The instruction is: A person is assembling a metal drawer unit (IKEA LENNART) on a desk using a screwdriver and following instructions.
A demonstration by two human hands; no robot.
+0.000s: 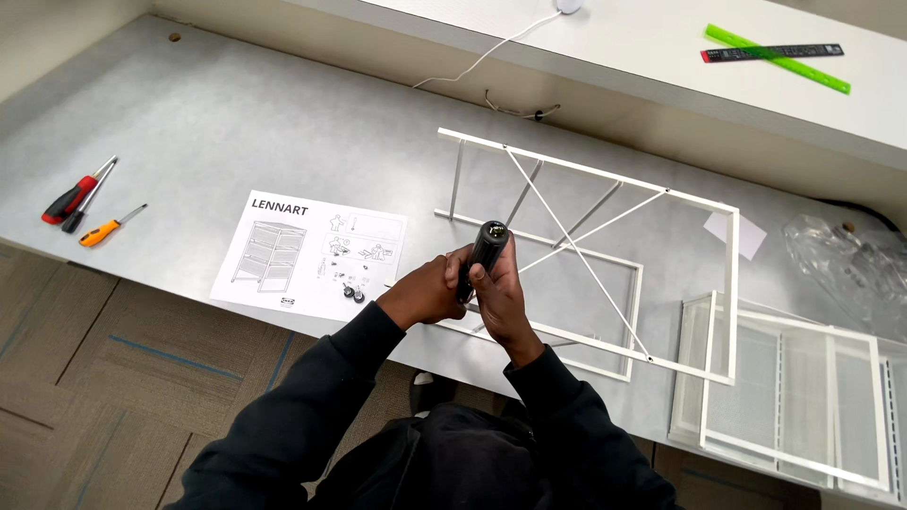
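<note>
Seen from above, a person in dark sleeves stands at a grey bench [236, 132]. The left hand [425, 291] and right hand [501, 293] are pressed together, both wrapped around a black cylindrical tool [485, 255], possibly a powered screwdriver, held upright over the near left corner of a white wire frame [605, 255]. An instruction sheet [302, 250] lies just left; three screwdrivers [85, 203] lie far left.

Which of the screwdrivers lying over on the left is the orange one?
The orange screwdriver is the smallest, lying nearest the instruction sheet. The other two beside it, the red-handled screwdriver and the black-handled screwdriver, lie crossed together farther left.
</note>
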